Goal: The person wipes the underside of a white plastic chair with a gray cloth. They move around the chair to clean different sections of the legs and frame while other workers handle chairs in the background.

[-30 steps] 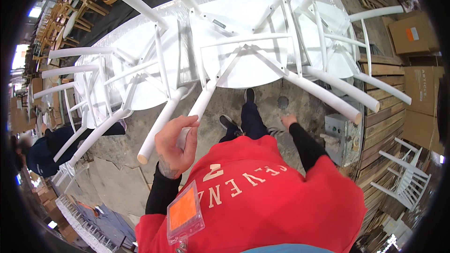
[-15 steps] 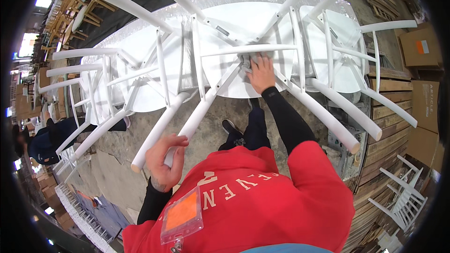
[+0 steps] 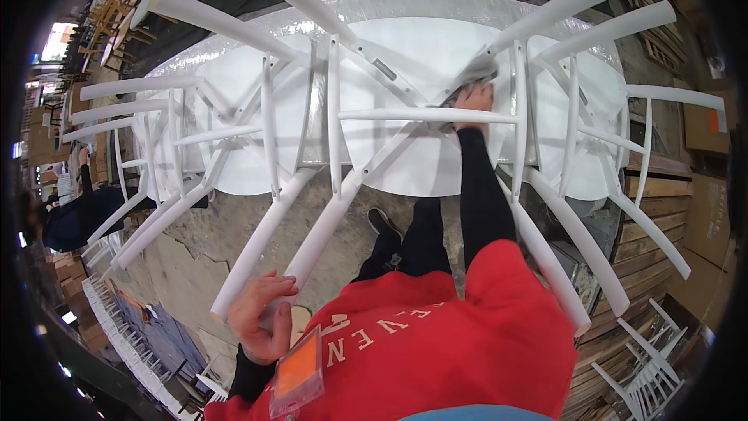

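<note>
The step in hand looks like wiping down the frame of the middle chair (image 3: 425, 47), which rests upside down, legs up, on a counter (image 3: 405, 4) covered in clear plastic. The right hand (image 3: 474, 100) reaches in past the crossbar (image 3: 389, 115) and has its grip closed on a grey cloth (image 3: 479, 70), which it presses against the lower part of the far right leg (image 3: 561, 11), close to where that leg meets the underside of the seat; a fold of the cloth also lies at the crossbar. The left hand (image 3: 265, 316) is at the free end of the near left leg (image 3: 319, 226), its grip apparently curled around it, thumb on one side and fingers on the other, as if to steady the frame. Inverted white chairs stand close on both sides, one to the left (image 3: 245, 168) and one to the right (image 3: 596, 160). The wiping seems only partly done, as most of the far right leg lies beyond the cloth. The next move probably calls for drawing the cloth outward along that leg toward its tip, keeping it wrapped snugly, while the left hand holds firm so that the chair does not slide.
</note>
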